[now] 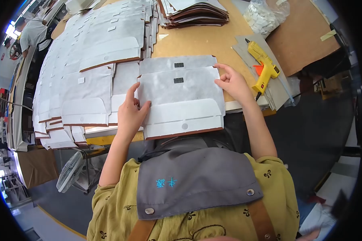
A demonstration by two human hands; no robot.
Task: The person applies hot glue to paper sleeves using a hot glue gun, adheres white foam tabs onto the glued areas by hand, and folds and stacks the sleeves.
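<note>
A white-backed panel with brown edges [181, 94] lies at the table's front edge, its lower end jutting out over my lap. It bears a small black patch [178, 80] and a round grey mark near the bottom. My left hand [132, 112] grips its left edge, thumb on top, the other fingers partly hidden. At the upper right corner, my right hand [233, 82] has thumb and forefinger on the edge. Behind it, partly covered, is a second panel [197, 61] with a similar black patch.
Overlapping rows of similar panels [108, 44] cover the table's left side. A brown-edged stack [193, 14] sits at the back. On the right are a yellow glue gun [263, 66] and a plastic bag of white pieces [265, 16]. A fan [71, 172] stands lower left; another person [34, 34] is far left.
</note>
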